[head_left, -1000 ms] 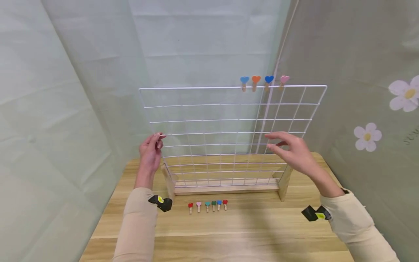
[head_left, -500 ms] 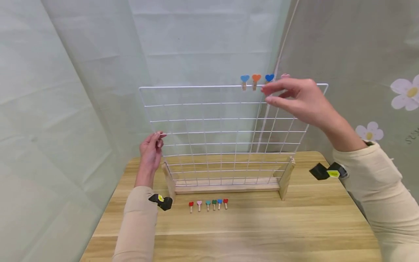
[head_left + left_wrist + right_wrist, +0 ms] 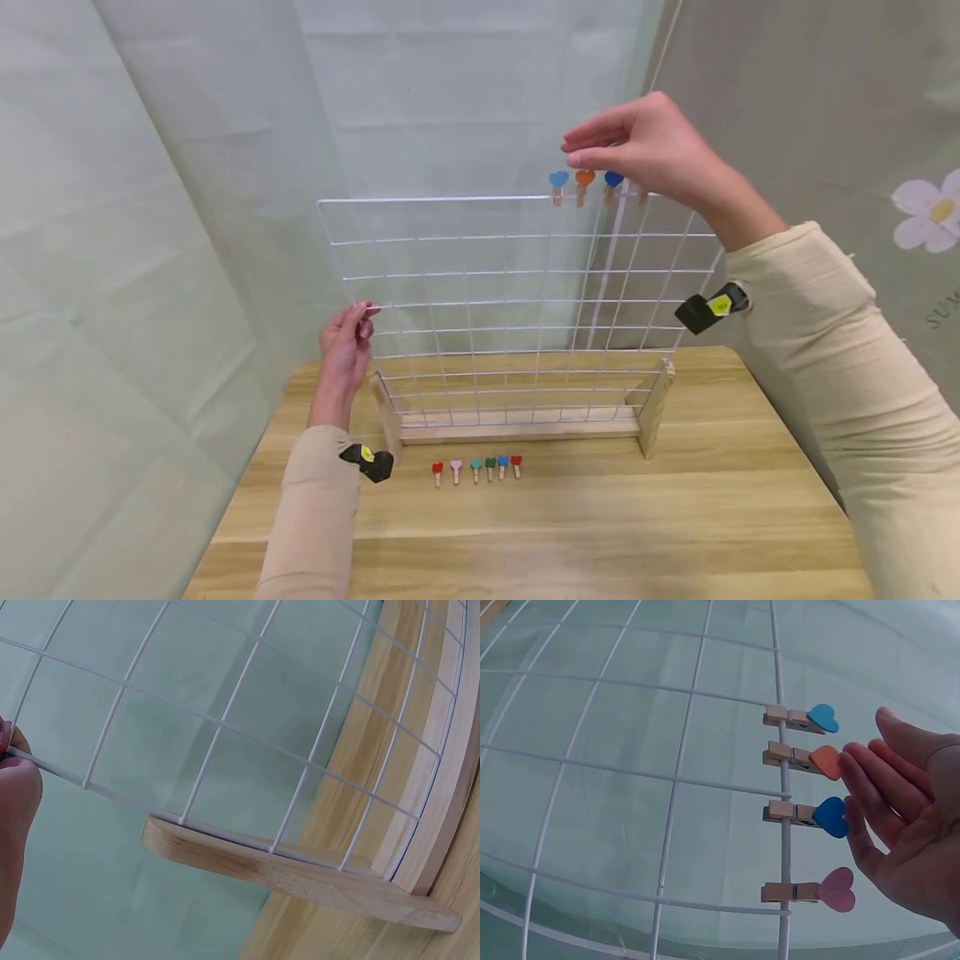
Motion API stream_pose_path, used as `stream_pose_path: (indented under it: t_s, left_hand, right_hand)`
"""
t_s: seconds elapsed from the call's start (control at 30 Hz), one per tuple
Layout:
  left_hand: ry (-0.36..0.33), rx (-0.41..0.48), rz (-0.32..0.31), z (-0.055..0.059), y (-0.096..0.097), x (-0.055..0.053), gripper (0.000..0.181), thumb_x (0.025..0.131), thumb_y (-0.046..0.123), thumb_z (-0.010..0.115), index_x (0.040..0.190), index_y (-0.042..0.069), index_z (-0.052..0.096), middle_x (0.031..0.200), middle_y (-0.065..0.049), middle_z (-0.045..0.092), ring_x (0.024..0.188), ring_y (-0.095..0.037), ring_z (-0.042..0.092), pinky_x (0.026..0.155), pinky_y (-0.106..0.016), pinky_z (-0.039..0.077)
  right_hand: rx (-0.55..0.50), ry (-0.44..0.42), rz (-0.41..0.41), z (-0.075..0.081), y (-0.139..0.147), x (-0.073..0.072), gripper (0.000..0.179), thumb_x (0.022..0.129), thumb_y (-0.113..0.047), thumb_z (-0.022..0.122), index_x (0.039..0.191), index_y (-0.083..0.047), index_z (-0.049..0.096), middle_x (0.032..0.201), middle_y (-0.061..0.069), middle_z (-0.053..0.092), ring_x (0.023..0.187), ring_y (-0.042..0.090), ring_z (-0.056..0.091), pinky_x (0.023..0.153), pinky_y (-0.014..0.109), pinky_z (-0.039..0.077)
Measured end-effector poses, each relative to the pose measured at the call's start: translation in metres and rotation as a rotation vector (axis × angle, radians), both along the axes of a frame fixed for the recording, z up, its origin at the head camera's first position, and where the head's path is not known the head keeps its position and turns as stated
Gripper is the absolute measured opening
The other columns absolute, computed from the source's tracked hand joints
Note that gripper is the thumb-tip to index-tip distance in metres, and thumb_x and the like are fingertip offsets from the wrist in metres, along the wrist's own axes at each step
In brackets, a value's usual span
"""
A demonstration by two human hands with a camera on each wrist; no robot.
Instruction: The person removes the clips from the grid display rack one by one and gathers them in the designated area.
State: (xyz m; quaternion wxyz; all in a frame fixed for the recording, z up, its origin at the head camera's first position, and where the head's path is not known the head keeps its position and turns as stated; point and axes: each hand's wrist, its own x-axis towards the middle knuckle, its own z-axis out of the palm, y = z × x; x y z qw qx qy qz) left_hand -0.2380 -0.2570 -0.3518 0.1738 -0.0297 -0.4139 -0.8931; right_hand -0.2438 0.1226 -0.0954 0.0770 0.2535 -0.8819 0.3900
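A white wire grid (image 3: 442,199) stands upright in a wooden base (image 3: 517,435). At its left side my left hand (image 3: 345,342) grips the edge wire between thumb and fingers. Clipped on the top bar are heart clothespins: light blue (image 3: 823,718), orange (image 3: 825,762), dark blue (image 3: 830,817) and pink (image 3: 837,890). My right hand (image 3: 652,146), thumb apart from the fingers and holding nothing, is over these clips. In the right wrist view its fingertips are right by the orange and dark blue hearts. The pink heart is hidden behind the hand in the head view.
Several loose heart clothespins lie in a row on the wooden table in front of the base, among them a red one (image 3: 437,469), a pale pink one (image 3: 456,467) and a dark green one (image 3: 491,463). Pale cloth hangs behind, with a printed flower (image 3: 933,210) at right.
My right hand has risen from beside the grid's middle to above the top bar, then shifted left over the clips. The left hand keeps its grip on the grid edge.
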Motion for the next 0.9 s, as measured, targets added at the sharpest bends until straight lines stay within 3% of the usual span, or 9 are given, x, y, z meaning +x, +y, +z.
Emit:
stream_pose_path:
  t_s: [0.13,0.23,0.57,0.9]
  left_hand:
    - [0.015,0.012,0.007,-0.001,0.001,0.001,0.023,0.096,-0.002,0.055,0.081,0.002,0.072,0.076,-0.008,0.069,0.057,-0.009,0.044,0.054,-0.017,0.037]
    - [0.019,0.016,0.015,-0.001,0.000,0.001,0.023,0.096,-0.002,0.055,0.081,0.002,0.072,0.076,-0.008,0.069,0.057,-0.009,0.044,0.054,-0.016,0.036]
    - [0.010,0.006,0.011,0.000,0.000,0.000,0.022,0.096,-0.001,0.056,0.082,0.003,0.073,0.078,-0.008,0.070,0.058,-0.009,0.044,0.055,-0.017,0.037]
    - [0.021,-0.007,0.022,0.000,0.002,0.000,0.023,0.096,-0.001,0.056,0.081,0.003,0.073,0.077,-0.007,0.070,0.058,-0.009,0.045,0.055,-0.016,0.037]
  right_hand:
    - [0.106,-0.041,0.010,0.002,-0.007,-0.008,0.040,0.086,-0.032,0.074,0.119,-0.009,0.069,0.088,-0.005,0.073,0.080,0.008,0.065,0.065,0.021,0.046]
    - [0.148,-0.047,0.027,0.002,-0.010,-0.010,0.039,0.086,-0.032,0.074,0.117,-0.009,0.070,0.089,-0.007,0.072,0.075,0.009,0.064,0.058,0.021,0.047]
    - [0.270,0.090,0.059,-0.007,-0.014,-0.017,0.023,0.092,-0.024,0.068,0.104,-0.005,0.073,0.080,0.000,0.071,0.068,0.010,0.063,0.059,0.021,0.046]
    - [0.291,0.189,0.055,-0.012,-0.016,-0.019,0.016,0.093,-0.018,0.066,0.097,-0.003,0.073,0.080,0.003,0.072,0.064,0.007,0.064,0.054,0.020,0.045]
